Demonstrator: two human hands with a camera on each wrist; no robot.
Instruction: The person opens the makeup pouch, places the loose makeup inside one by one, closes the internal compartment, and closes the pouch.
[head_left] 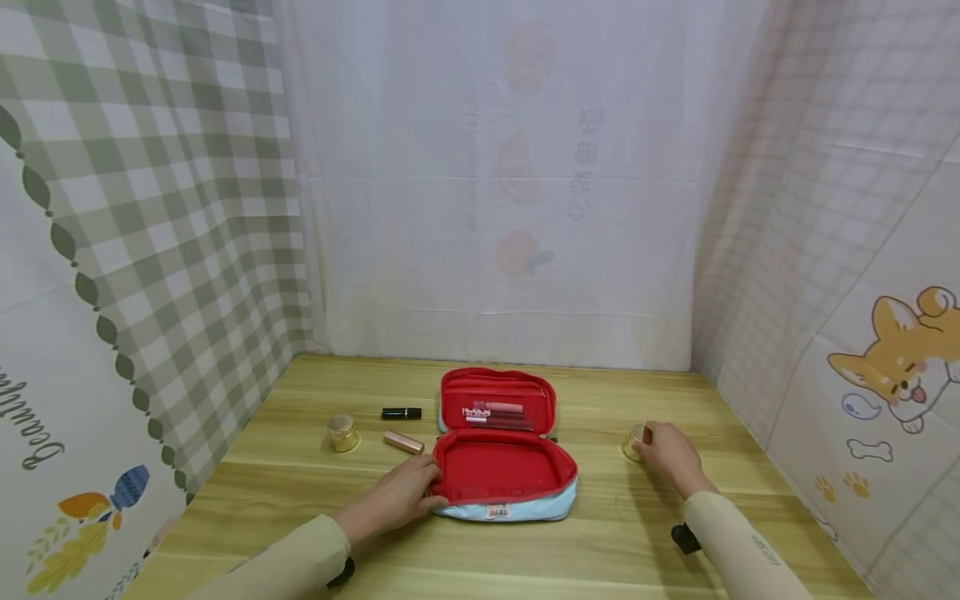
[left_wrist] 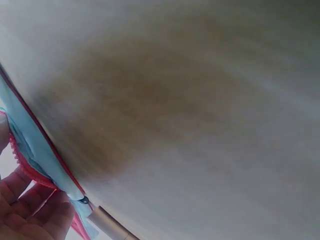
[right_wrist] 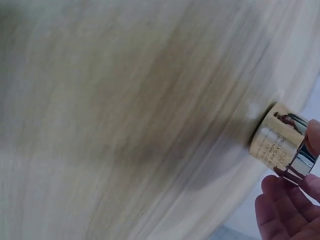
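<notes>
An unzipped light-blue cosmetic pouch [head_left: 504, 510] with a red lining lies spread out mid-table, its lid folded back. My left hand [head_left: 401, 493] holds the pouch's left edge, the thumb on one side of the wall and fingers on the other. Several slim pink and dark red tubes [head_left: 501, 414] sit in the lid's clear pocket. At the right, my right hand [head_left: 673, 457] grips a gold cream jar [right_wrist: 276, 142] by its shiny lid, between thumb and fingers. Printed lettering shows on the jar's side, and its base is at the tabletop.
Left of the pouch lie a black lipstick tube [head_left: 401, 413] and a rose-gold lipstick tube [head_left: 403, 442]. A second gold jar [head_left: 343, 433] stands farther left. Hanging cloths, one green-checked [head_left: 217, 167], enclose the wooden table [head_left: 600, 550] at the back and sides.
</notes>
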